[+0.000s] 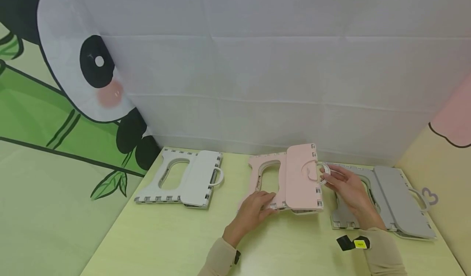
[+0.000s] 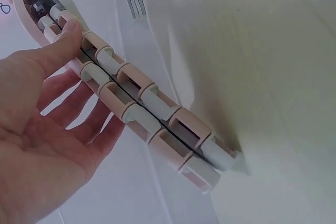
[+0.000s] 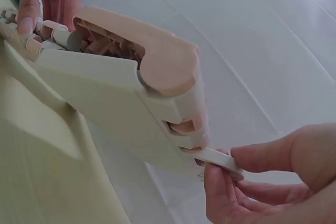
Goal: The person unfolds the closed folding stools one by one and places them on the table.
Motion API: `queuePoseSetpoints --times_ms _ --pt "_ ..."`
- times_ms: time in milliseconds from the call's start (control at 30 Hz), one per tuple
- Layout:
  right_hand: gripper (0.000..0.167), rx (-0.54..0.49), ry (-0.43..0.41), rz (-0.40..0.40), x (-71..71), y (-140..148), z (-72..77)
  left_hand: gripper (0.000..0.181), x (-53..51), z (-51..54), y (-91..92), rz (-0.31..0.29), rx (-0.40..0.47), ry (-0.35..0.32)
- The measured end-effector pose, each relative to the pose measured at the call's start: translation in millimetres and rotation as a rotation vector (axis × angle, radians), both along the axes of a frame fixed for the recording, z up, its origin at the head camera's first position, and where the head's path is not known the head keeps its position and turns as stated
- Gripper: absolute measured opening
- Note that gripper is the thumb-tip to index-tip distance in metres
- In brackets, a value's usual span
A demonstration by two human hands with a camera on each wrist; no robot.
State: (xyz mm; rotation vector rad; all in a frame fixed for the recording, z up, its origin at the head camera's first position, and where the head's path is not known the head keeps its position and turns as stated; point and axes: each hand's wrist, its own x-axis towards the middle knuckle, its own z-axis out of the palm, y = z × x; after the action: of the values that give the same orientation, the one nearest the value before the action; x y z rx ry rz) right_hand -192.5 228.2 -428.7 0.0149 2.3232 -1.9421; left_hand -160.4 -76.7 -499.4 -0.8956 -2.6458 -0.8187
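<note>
1. Far left: a printed panda face (image 1: 66,55) is seen on the wall cloth, above the left edge of the pale yellow-green table (image 1: 147,243).
2. Left on table: a folded white stool (image 1: 198,178) is laid flat, its loop handle (image 1: 219,177) directed right.
3. Left of centre: the near edge of the pink stool is gripped by the left hand (image 1: 254,208); in the left wrist view the thumb is pressed on the knuckled pink-and-white edge, with the fingers curled behind.
4. Centre: the folded pink stool (image 1: 299,182) is located between the two other stools and is held tilted; whether any part is touching the table cannot be told.
5. Right of centre: the stool's white handle (image 1: 327,173) is pinched between thumb and fingers of the right hand (image 1: 347,188).
6. Right: a folded grey stool (image 1: 401,202) is laid on the table, partly covered by the right hand and forearm.
</note>
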Motion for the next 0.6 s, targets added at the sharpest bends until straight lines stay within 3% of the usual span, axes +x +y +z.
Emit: queuePoseSetpoints --times_ms 333,600 --pt "0.063 -0.057 0.063 0.005 2.5 3 9.9 0.049 0.3 2.3 1.8 -0.031 0.061 0.016" --pt "0.069 -0.195 0.06 -0.01 4.5 2 19.3 0.049 -1.8 1.3 3.0 -0.072 0.123 0.006"
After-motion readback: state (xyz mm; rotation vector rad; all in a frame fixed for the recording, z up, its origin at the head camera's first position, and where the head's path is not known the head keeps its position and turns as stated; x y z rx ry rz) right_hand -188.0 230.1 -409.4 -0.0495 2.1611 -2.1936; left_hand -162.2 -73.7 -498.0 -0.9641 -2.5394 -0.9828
